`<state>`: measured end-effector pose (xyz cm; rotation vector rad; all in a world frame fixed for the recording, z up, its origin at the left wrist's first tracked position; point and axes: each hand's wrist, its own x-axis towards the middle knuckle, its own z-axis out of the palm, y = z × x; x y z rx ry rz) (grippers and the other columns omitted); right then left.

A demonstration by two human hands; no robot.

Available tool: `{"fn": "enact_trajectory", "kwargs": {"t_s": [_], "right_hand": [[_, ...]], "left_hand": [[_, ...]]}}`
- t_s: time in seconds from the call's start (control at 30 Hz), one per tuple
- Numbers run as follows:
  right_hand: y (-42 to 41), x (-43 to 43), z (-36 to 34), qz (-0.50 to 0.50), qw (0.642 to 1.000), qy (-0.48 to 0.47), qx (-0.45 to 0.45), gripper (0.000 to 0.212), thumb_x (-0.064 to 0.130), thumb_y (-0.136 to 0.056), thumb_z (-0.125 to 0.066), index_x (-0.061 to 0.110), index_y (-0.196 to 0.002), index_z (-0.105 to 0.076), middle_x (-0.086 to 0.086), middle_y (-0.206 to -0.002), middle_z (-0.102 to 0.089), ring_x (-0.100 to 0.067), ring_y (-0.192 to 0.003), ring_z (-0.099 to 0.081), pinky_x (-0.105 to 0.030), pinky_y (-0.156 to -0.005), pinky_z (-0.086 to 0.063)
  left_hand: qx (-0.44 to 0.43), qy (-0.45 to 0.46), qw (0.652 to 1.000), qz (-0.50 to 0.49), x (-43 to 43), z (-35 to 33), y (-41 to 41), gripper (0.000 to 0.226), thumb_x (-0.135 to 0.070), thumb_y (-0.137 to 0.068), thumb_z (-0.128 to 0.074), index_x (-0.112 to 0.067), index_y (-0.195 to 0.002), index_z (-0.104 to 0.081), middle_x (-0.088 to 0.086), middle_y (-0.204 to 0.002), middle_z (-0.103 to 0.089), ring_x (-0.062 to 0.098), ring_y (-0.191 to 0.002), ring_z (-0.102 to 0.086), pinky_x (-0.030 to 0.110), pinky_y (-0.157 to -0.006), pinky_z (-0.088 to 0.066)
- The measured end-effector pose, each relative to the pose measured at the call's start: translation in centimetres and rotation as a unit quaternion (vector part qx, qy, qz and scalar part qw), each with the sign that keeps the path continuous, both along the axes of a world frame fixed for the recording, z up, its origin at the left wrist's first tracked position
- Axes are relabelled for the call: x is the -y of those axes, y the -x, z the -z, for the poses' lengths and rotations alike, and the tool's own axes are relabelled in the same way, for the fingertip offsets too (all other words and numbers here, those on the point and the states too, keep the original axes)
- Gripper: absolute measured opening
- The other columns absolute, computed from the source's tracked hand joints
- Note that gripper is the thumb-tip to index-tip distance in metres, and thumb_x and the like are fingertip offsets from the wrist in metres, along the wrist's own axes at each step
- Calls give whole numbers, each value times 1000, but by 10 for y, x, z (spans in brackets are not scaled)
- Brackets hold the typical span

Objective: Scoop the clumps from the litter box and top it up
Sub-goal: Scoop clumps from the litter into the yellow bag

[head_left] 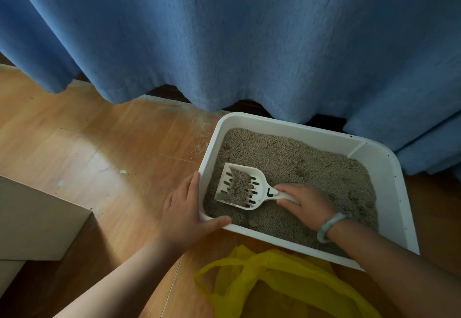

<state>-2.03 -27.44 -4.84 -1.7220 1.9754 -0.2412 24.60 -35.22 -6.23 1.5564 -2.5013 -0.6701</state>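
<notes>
Yellow plastic bag [274, 280] lies crumpled on the wooden floor [99, 130], touching the near side of the white litter box [287, 124]. That box sits on the floor under a blue curtain [249, 30], filled with grey litter [311, 163]. Left hand [189, 208] grips its near-left corner, thumb over the rim. Right hand [304, 205], with a pale bracelet [329, 225] on the wrist, is closed around the handle of a white slotted scoop [239, 188], which holds some litter. A cardboard box [32, 218] stands at the left.
</notes>
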Motion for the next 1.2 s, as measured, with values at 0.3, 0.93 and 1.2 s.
{"fn": "enact_trajectory", "kwargs": {"t_s": [0.3,0.93,1.2], "right_hand": [[7,-11,-25,-3,998,13,-68,37,36,-94,-48,29,-131,-49,10,-126,-55,-12,-107,-54,-26,-86,-42],[16,-60,-33,87,995,-25,49,26,31,-87,-62,27,-112,-63,11,-92,-64,-9,-81,-60,-35,-78,-51],[15,-73,-31,181,968,-31,170,29,21,-83,-67,20,-112,-65,12,-91,-65,0,-80,-59,-19,-69,-46]], "left_hand": [[34,18,999,-33,-13,-7,4,129,-98,-50,-11,-18,-150,-8,0,-155,-18,20,-141,-20,43,-115,-14],[10,-34,997,-75,-27,-14,15,109,-70,-73,-58,-13,-150,-6,2,-156,-10,24,-142,-15,42,-114,-20],[18,-29,997,-69,-27,-16,14,108,-69,-73,-59,-11,-149,-9,6,-155,-12,27,-141,-17,42,-113,-21]]}}
